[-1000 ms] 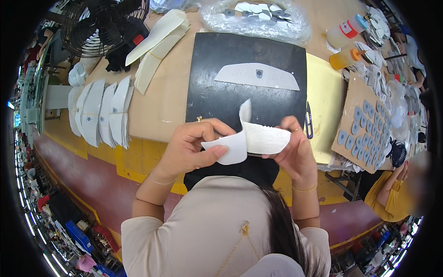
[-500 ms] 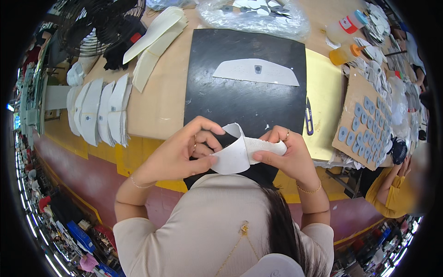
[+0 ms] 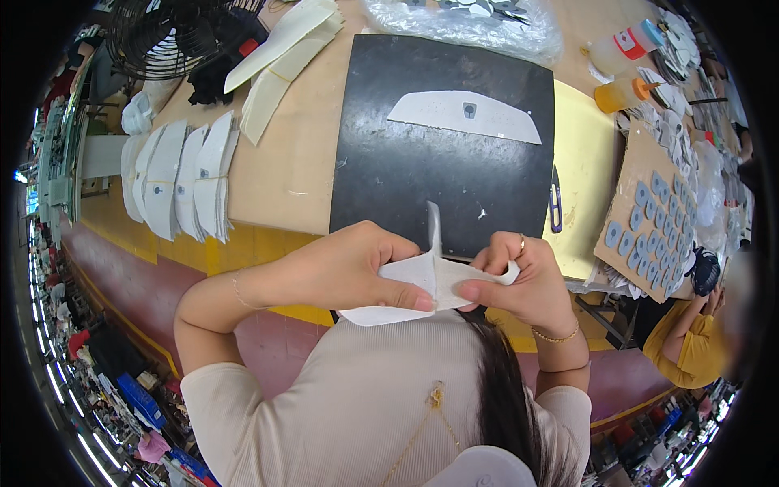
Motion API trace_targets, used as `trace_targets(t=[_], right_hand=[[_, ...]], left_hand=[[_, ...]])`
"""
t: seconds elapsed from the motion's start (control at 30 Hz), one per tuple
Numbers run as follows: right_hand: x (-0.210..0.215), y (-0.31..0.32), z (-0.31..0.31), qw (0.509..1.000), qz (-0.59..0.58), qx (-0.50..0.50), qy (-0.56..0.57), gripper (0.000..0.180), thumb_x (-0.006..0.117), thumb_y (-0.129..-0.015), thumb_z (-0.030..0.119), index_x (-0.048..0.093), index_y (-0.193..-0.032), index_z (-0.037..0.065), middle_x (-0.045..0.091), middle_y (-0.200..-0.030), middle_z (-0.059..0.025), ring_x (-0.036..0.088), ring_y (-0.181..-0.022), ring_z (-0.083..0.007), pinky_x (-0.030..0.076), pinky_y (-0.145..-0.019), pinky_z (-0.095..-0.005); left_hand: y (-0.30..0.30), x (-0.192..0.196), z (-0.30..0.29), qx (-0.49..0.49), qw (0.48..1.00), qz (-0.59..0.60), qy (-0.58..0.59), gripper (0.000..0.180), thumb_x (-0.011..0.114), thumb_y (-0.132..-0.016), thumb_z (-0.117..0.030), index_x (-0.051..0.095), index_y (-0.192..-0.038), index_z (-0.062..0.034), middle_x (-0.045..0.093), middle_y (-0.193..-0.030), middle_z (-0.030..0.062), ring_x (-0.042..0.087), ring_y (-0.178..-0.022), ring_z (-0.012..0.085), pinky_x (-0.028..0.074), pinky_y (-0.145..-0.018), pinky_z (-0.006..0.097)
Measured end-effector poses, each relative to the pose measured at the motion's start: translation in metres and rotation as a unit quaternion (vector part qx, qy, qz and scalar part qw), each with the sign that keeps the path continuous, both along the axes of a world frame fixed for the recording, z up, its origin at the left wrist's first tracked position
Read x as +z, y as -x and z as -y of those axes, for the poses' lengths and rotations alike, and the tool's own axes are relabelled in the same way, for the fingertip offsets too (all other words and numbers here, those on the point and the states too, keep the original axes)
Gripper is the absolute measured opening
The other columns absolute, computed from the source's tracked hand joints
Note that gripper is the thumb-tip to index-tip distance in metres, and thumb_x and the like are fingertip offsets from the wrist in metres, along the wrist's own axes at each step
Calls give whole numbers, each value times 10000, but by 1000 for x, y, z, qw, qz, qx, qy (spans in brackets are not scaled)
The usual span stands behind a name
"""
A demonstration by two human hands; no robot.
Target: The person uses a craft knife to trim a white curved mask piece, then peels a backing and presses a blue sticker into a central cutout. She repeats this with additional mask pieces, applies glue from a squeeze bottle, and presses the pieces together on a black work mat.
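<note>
Close in front of my chest I hold a white sheet-like panel (image 3: pixel 376 315), folded so that a narrow flap (image 3: pixel 435 227) stands up from its middle. My left hand (image 3: pixel 369 264) pinches its left part, thumb laid flat on the face near the fold. The right end, rougher in texture and curled at the tip, is gripped in my right hand (image 3: pixel 519 276) between thumb and fingers. Beyond my hands, a similar white panel (image 3: pixel 438 115) with a small grey patch (image 3: pixel 470 110) lies flat on a black mat (image 3: pixel 406 170).
A purple-handled cutter (image 3: pixel 556 203) lies by the mat's right edge on yellow sheeting (image 3: pixel 580 187). Farther right are a cardboard sheet of grey patches (image 3: pixel 617 195) and two squeeze bottles (image 3: pixel 621 95). Bundled white panels (image 3: pixel 162 187) and a black fan (image 3: pixel 178 36) stand left. A person in yellow (image 3: pixel 686 349) sits right.
The panel, looped open before, is now pressed flatter with the flap upright. My left hand has moved inward to the fold, its thumb now on the panel's face.
</note>
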State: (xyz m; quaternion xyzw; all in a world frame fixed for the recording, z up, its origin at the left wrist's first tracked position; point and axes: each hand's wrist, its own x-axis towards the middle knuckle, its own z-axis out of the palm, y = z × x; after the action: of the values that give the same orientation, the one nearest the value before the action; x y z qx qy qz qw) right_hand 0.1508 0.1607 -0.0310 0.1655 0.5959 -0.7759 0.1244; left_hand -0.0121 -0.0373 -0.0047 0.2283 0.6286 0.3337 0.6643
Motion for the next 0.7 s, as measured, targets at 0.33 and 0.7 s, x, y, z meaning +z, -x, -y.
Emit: trace_targets(t=[0.33,0.7], right_hand=[[-11,-29,-71,992,-23,-115,39,482,853,-741,-11,394,-704,133,530,-643,19,430,-557,-35,315,-493,-223],[-20,-61,-115,975,-60,-208,-57,446,871,-757,70,429,-725,121,605,-721,-34,561,-620,-82,413,-540,-202]], left_hand=[[26,7,25,0,999,24,33,381,882,-793,-275,745,-1003,13,713,-830,11,597,-741,51,481,-660,233],[70,8,105,135,989,63,10,341,926,-666,-119,713,-879,41,714,-830,41,623,-724,78,488,-652,227]])
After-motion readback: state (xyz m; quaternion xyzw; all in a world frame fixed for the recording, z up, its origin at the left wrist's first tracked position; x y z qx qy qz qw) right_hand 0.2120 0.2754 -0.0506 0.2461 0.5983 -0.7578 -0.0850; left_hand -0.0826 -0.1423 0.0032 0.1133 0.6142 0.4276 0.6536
